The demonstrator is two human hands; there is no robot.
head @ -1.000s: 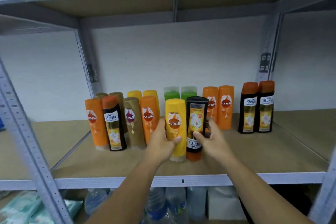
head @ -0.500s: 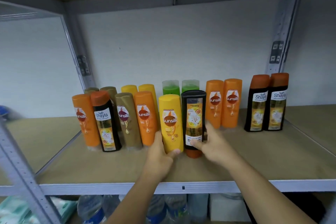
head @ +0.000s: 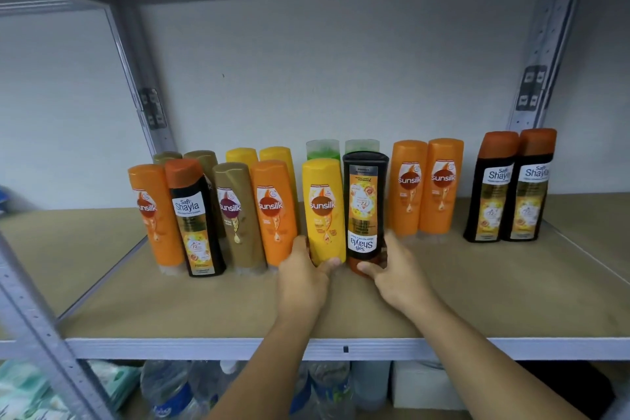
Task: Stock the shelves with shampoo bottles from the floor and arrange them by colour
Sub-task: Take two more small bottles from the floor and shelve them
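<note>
My left hand (head: 303, 280) grips the base of a yellow Sunsilk bottle (head: 323, 208) standing on the shelf board (head: 494, 283). Beside it my right hand (head: 395, 269) holds the lower end of a black Shayla bottle (head: 364, 201), which stands upside down on its orange cap. To the left stand orange (head: 153, 215), black (head: 196, 218), gold (head: 238, 215) and orange (head: 274, 211) bottles, with more gold and yellow ones behind. Two green bottles (head: 324, 148) stand behind the held pair. Two orange bottles (head: 426, 186) and two black Shayla bottles (head: 511, 186) stand to the right.
Grey metal uprights (head: 30, 317) frame the shelf at left and right. A white front rail (head: 511, 348) edges the board. Below it are water bottles (head: 163, 389) and a white box (head: 422, 385). Bare board lies at front and far right.
The view has drawn closer and shifted slightly. Both hands slid down to the bases of the yellow and black bottles, which now stand on the board, pushed a little further back.
</note>
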